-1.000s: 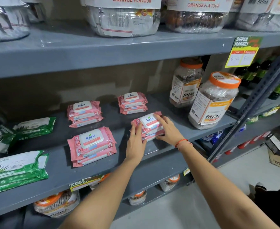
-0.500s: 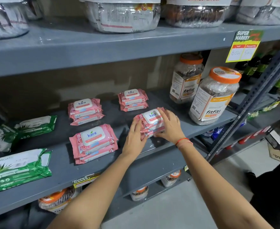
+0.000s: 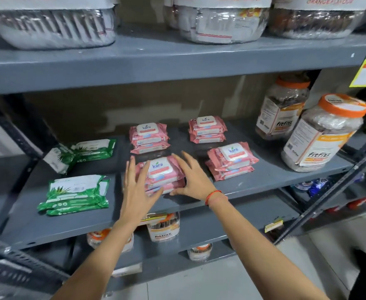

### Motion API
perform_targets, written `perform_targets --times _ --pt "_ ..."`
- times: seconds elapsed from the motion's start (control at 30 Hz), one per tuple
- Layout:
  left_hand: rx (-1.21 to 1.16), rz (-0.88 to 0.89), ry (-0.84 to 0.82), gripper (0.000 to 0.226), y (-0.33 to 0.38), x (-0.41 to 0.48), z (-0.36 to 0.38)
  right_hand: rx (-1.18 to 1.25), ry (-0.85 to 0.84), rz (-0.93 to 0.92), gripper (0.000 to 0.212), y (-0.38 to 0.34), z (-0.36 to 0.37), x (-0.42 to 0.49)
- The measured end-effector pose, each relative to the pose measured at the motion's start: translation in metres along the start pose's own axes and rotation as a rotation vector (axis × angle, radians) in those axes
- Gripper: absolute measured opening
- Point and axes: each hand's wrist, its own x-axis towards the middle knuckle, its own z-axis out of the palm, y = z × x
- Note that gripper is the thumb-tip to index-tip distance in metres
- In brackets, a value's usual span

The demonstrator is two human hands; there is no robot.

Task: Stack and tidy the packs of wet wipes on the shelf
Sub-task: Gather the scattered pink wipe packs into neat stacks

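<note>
A stack of pink soft plastic packs of wet wipes with a white lid label (image 3: 160,175) lies at the near middle of the grey metal shelf (image 3: 264,182), close to its front edge. The left hand (image 3: 137,187) is at the left side of this stack, its fingers spread apart and straight, over the left part of the top pack; whether they press on it I cannot tell. The right hand (image 3: 191,177) is at the right side of the stack, fingers apart and a little bent, with the thumb touching the lower packs; this wrist wears a thin red thread bracelet (image 3: 213,197). Three more pink stacks are on the same shelf: one just to the right (image 3: 231,161), one far behind the hands (image 3: 148,137), and one far right of that (image 3: 207,128). To the left lie green plastic packs of wipes, one stack near (image 3: 76,194) and one farther back (image 3: 80,153). At the right end of the shelf stand two clear plastic jars with orange lids, one near (image 3: 322,135) and one far (image 3: 282,109).
</note>
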Motion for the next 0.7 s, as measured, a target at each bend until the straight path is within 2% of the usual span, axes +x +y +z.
perform_targets --times 0.17,0.4,0.7 --pt "-0.097 -0.118 -0.093 0.082 -0.022 -0.005 0.002 0.043 -0.037 0.053 0.111 -0.012 0.027 0.007" --pt "-0.132 -0.116 -0.154 0.088 -0.032 0.001 0.002 0.023 0.076 0.117 0.102 -0.019 0.042 0.005" --pt "-0.226 -0.157 -0.174 0.088 -0.025 0.007 0.011 0.012 0.079 0.18 0.098 -0.017 0.04 0.005"
